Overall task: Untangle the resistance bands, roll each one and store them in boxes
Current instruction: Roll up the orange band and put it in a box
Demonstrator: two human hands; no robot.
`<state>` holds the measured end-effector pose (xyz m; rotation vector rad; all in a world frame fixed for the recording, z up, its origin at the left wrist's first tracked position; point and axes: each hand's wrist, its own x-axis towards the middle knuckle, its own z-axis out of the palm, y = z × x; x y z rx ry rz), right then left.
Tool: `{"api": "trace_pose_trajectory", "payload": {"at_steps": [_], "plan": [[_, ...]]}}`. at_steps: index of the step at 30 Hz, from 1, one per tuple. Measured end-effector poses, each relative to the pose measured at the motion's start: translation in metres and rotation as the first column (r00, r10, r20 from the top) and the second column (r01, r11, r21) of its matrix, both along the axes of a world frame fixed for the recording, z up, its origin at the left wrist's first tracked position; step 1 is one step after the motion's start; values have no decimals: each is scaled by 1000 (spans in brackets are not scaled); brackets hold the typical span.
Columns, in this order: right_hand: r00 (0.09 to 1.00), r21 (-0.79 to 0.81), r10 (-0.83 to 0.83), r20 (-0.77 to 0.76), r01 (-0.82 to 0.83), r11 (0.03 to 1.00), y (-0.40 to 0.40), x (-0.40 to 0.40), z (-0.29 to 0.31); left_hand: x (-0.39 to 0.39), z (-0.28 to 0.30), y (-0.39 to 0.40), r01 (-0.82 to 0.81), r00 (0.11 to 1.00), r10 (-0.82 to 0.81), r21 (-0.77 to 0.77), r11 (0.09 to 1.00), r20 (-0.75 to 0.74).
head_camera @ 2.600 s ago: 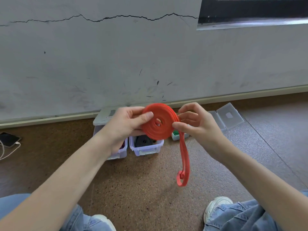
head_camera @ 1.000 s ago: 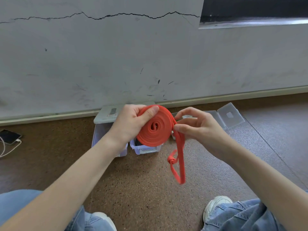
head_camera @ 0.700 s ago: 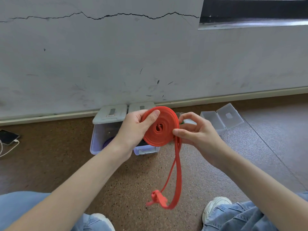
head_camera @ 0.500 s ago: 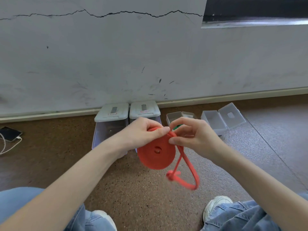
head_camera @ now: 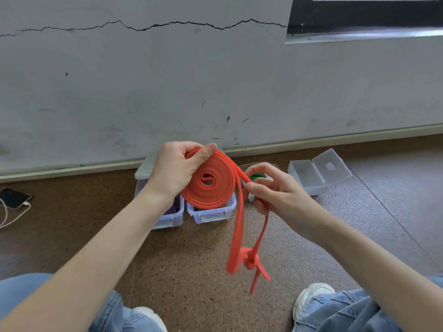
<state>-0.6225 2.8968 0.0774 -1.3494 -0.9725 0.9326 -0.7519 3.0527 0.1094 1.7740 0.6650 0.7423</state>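
1. Two surfaces fill most of the view: the grey wall (head_camera: 215,80) on the far side, with a long crack running across it, and the brown speckled floor (head_camera: 191,271) I sit on, my jeans and white shoes at the near edge.
2. Both of my forearms reach out from the near corners toward the middle.
3. Along the foot of the wall stand clear storage boxes: the left box (head_camera: 167,218) shows something purple inside, the middle box (head_camera: 211,214) sits just beside it, and an open empty box (head_camera: 305,177) with its lid flipped back lies further right.
4. The orange band (head_camera: 211,185) is up in the air in front of the boxes, mostly wound into a flat coil, with two loose strands hanging down to a knot (head_camera: 249,258) near the floor.
5. My left hand (head_camera: 175,171) grips the coil, thumb pressed across its top edge and fingers curled behind.
6. My right hand (head_camera: 278,192) pinches a loose strand just right of the coil, fingers curled.
7. A green roll (head_camera: 257,176) peeks out behind my right fingers.
8. A phone (head_camera: 13,197) with a white cable lies at the far left.
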Motion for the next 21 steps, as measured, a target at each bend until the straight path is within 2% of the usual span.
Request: {"api": "trace_pose_trajectory", "payload": {"at_steps": [4,7,14,21], "plan": [[999,33,35,0,-35,999,2,-8,0,-2,2,1,-5,998,4,21,1000,64],[996,56,25,-81,-21,998,1,-12,2,-1,1,0,-29,997,27,31,999,79],[984,77,-180,-4,180,981,1,-13,5,5,-7,-10,-55,991,71,-130,990,116],[981,125,-178,-71,186,975,2,-14,8,7,-5,-13,-104,982,123,-128,986,147]]}}
